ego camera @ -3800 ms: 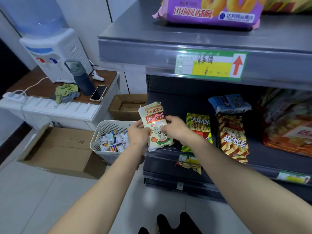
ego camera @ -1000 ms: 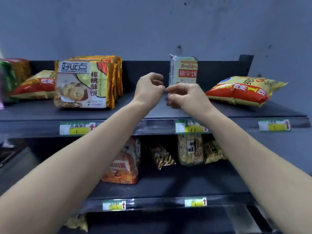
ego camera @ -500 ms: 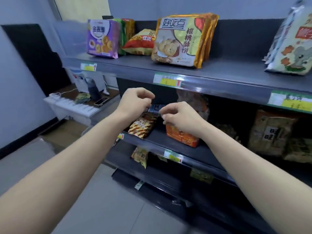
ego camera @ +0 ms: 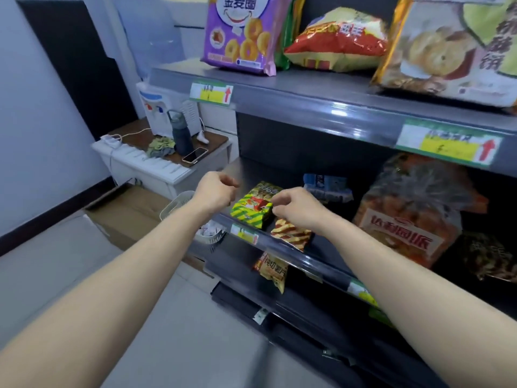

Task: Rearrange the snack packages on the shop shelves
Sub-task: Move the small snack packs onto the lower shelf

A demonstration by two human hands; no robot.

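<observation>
My left hand (ego camera: 215, 191) hovers with curled fingers and holds nothing, just left of a green-and-yellow striped snack pack (ego camera: 251, 210) lying at the left end of the middle shelf (ego camera: 324, 266). Curled the same way and also without a pack, my right hand (ego camera: 296, 208) has its fingertips close to that pack's right edge. Under my right wrist lies a red-and-gold striped pack (ego camera: 292, 235). A blue pack (ego camera: 324, 187) lies behind it. A large orange bread bag (ego camera: 405, 222) stands further right.
The top shelf carries a purple ring-snack bag (ego camera: 240, 32), a red-and-yellow bag (ego camera: 335, 40) and a cookie bag (ego camera: 447, 51). A yellow pack (ego camera: 272, 271) sits on the lower shelf. To the left stand a white basket (ego camera: 179, 203), a cardboard box (ego camera: 126, 211) and a water dispenser (ego camera: 165, 107).
The mouse-print pack was set on the top shelf and let go. Both hands came down with nothing in them to the middle shelf's left end, and my view turned down and left.
</observation>
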